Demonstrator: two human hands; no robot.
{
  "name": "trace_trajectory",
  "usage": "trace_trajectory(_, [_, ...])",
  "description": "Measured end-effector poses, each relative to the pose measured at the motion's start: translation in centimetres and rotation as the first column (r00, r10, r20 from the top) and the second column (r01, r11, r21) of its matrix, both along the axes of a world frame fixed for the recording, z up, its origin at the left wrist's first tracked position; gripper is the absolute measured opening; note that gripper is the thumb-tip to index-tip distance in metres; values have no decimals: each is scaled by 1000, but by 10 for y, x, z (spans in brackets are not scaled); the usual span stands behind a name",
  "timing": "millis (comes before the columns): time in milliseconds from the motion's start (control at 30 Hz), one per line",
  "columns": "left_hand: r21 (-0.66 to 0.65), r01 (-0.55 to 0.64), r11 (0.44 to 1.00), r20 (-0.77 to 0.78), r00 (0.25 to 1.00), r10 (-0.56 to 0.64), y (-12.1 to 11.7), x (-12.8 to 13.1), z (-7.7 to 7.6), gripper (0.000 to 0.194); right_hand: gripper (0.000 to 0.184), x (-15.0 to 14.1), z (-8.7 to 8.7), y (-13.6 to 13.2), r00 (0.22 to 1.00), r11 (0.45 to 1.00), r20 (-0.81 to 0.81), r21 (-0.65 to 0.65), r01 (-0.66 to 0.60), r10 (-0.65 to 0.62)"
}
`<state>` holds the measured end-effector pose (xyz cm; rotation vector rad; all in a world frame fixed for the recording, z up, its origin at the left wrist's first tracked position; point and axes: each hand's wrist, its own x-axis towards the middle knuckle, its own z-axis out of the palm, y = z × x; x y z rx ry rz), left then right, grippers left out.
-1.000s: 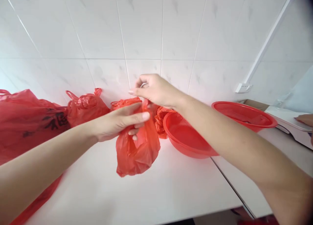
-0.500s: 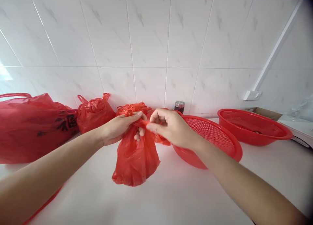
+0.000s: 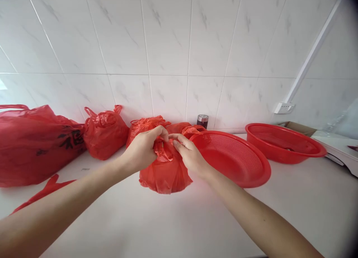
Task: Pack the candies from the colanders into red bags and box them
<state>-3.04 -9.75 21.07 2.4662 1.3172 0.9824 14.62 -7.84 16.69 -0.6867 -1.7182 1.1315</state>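
A person's left hand (image 3: 145, 148) and right hand (image 3: 188, 155) pinch the gathered neck of a small red plastic bag (image 3: 166, 174), fingers closed narrow on the twisted film, the bag resting on the white counter (image 3: 179, 220) just left of a red perforated basket (image 3: 237, 159). Further left of the basket stand more tied red bags (image 3: 104, 133) along the tiled wall; a second red basket (image 3: 285, 142) sits to its right. The knot likely yields best to small, patient picks at one loop, with the bag kept seated so its contents stay put.
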Motion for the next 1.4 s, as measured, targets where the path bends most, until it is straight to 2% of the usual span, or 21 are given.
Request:
trace_trajectory(100, [226,-6,974,-17,1000,11,3,4,-8,41,29,4,-3,-9,999,998,4,-34,-43,43])
trace_trajectory(167, [274,24,962,-28,999,-17,3,5,-12,40,23,9,-1,-12,996,994,14,-72,-84,86])
trace_trajectory(267, [220,35,975,-19,999,-32,-2,4,-15,37,19,16,2,-15,993,989,31,-99,-113,117])
trace_trajectory(400, [71,24,997,-43,999,-21,-11,-3,-20,37,26,21,4,-25,997,998,55,-46,-44,47])
trace_trajectory(533, [100,41,994,-204,979,-19,-14,-29,-27,44,33,27,4,-44,975,977,120,-134,-168,185])
trace_trajectory(600, [142,-40,989,-219,973,71,-10,-58,-32,39,35,34,-3,-51,955,969,203,-162,-186,217])
trace_trajectory(667, [126,-218,968,-197,950,240,-7,-93,-39,36,36,43,-17,-55,937,977,300,-166,-134,179])
trace_trajectory(700, [88,-336,938,-188,919,347,-5,-110,-43,38,37,48,-26,-55,925,977,341,-181,-112,169])
trace_trajectory(733, [1,-397,918,-224,894,387,-5,-125,-48,40,37,53,-34,-55,912,974,372,-205,-100,172])
trace_trajectory(767, [-80,-441,894,-240,879,412,-6,-136,-52,43,38,57,-42,-55,902,969,392,-227,-95,180])
trace_trajectory(833, [-239,-447,862,-237,888,395,-8,-145,-61,46,38,61,-52,-52,901,964,391,-248,-93,187])
trace_trajectory(900, [-354,-381,854,-164,924,344,-11,-139,-67,45,38,60,-56,-48,932,965,325,-251,-75,157])
trace_trajectory(1033, [-498,-169,851,-22,983,182,-13,-105,-75,41,37,43,-63,-41,985,960,167,-281,1,48])
trace_trajectory(1100, [-525,-120,843,1,990,141,-11,-88,-80,42,36,30,-75,-39,966,975,257,-206,78,-23])
trace_trajectory(1133, [-525,-103,845,12,992,128,-8,-80,-84,43,36,23,-83,-39,936,985,345,-125,121,-71])
trace_trajectory(1233, [-470,-34,882,96,991,89,5,-59,-100,44,47,4,-111,-41,782,977,584,126,174,-215])
trace_trajectory(1300, [-414,-24,910,136,987,88,16,-45,-114,43,47,-5,-126,-43,730,974,645,172,150,-226])
trace_trajectory(1400, [-383,-54,922,86,992,94,33,-29,-134,39,41,-10,-140,-42,743,981,642,157,110,-186])
